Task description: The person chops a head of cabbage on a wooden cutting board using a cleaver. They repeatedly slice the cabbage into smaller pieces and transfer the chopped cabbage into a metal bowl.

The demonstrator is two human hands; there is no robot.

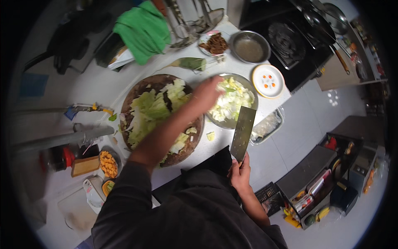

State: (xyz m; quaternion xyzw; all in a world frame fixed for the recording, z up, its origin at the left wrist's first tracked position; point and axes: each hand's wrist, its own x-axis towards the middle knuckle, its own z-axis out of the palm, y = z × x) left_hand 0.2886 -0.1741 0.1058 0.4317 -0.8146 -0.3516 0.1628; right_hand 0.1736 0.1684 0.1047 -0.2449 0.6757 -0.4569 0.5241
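My right hand (241, 174) grips a cleaver (244, 133) by its handle, the broad blade upright and speckled with bits. My left hand (210, 92) reaches over the left side of a metal basin (255, 107) of chopped cabbage (235, 98). Its fingers are blurred at the cabbage, and I cannot tell if they hold any. Beneath my left forearm lies a round wooden chopping board (195, 142). Large cabbage leaves (149, 107) cover much of the board, with smaller pieces near its right edge. A scrap of cabbage (210, 136) lies on the white counter (217, 146).
Behind the basin are a green-topped vegetable piece (192, 63), a plate of brown food (217, 44) and a metal bowl (250, 46). A white plate (268, 81) sits near the counter's right edge, before a gas stove (286, 40). Orange cubes (108, 165) fill a bowl at left.
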